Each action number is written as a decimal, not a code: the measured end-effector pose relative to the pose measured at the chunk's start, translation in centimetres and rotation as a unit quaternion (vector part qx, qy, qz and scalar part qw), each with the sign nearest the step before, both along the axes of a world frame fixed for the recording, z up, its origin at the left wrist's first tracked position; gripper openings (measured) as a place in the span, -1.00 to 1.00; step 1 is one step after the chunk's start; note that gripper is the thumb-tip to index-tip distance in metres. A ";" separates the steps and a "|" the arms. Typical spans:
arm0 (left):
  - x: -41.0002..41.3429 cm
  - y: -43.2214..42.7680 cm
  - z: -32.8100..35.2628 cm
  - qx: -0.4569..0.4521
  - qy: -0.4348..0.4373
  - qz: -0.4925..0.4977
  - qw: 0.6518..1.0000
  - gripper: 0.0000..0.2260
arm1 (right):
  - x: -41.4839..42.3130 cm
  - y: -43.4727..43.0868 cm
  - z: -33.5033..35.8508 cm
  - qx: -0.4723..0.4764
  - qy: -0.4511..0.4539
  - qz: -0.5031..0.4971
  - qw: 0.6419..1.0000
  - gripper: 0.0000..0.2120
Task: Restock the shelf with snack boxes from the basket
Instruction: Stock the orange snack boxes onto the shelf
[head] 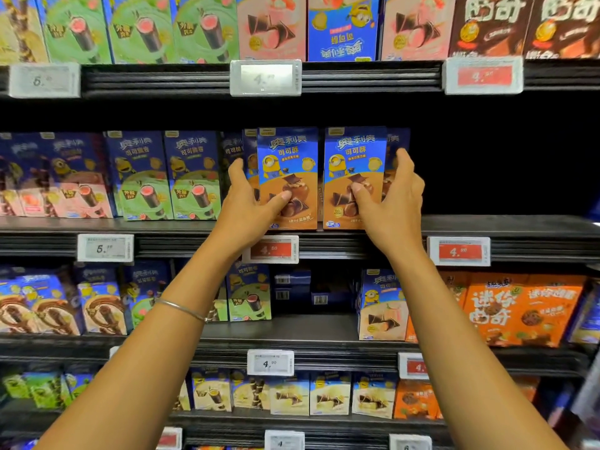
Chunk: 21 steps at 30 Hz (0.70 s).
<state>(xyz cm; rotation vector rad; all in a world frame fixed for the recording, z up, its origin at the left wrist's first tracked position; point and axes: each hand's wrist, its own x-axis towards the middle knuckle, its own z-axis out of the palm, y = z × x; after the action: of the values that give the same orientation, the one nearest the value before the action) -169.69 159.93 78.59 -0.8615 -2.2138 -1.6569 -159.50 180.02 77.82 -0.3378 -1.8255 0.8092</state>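
Two blue and brown snack boxes stand upright at the front of the middle shelf. My left hand grips the left box, thumb on its front and fingers along its left side. My right hand grips the right box, thumb on its front, fingers around its right side. More boxes of the same kind stand behind them. The basket is out of view.
To the right of the two boxes the middle shelf is dark, with no boxes showing. Green and pink snack boxes fill the shelf to the left. Price tags line the shelf edges. Orange boxes sit on the shelf below at right.
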 end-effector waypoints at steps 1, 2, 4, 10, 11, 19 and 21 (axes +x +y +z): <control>0.0 0.0 0.0 0.004 -0.004 -0.003 1.000 -0.10 | 0.0 0.0 -0.1 0.003 0.003 -0.002 1.000 -0.22; -0.1 0.0 -0.1 0.009 -0.009 -0.006 1.000 -0.09 | -0.1 0.0 -0.2 0.008 0.004 -0.004 1.000 -0.24; -0.1 0.1 -0.1 0.017 -0.018 -0.010 1.000 -0.07 | -0.1 0.0 -0.3 0.013 0.005 -0.007 1.000 -0.26; 0.0 0.3 0.1 0.009 -0.011 0.006 1.000 -0.03 | -0.1 0.6 -0.1 -0.027 -0.003 -0.011 1.000 -0.14; 0.1 0.3 0.1 0.008 -0.010 0.008 1.000 -0.02 | 0.0 0.7 0.0 -0.028 -0.010 -0.012 0.999 -0.14; 1.1 0.9 0.2 -0.018 0.001 0.027 0.999 0.06 | 0.3 0.5 0.0 -0.016 -0.024 -0.023 0.999 -0.20; 1.1 0.9 0.3 -0.024 -0.002 0.031 0.999 0.07 | 0.3 0.4 0.0 -0.019 -0.023 -0.022 0.999 -0.19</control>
<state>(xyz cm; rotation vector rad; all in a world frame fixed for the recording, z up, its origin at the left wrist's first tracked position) -168.60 160.87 78.84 -0.7926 -2.2682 -1.5854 -159.17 180.44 77.81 -0.4216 -1.8413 0.8126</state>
